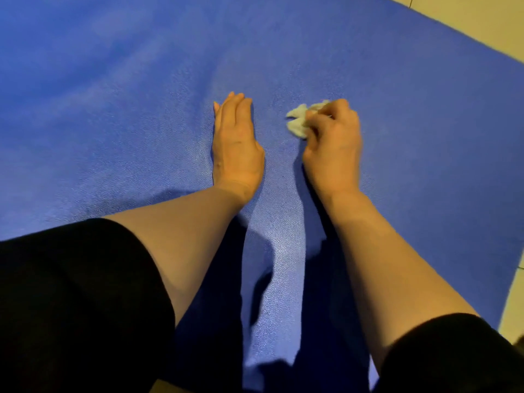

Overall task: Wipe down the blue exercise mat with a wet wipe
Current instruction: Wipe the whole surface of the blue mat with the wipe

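The blue exercise mat [113,95] fills nearly the whole head view. My left hand [235,143] lies flat on it with straight fingers held together, palm down, just left of centre. My right hand [333,146] is a little to the right of it, fingers curled round a crumpled white wet wipe [297,120], which sticks out to the left of the knuckles and touches the mat. Both forearms reach in from below, with black sleeves at the elbows.
Pale tiled floor [467,21] shows beyond the mat's edge at the top right and along the lower right [513,316]. Dark shadows of my arms fall across the mat near the bottom centre.
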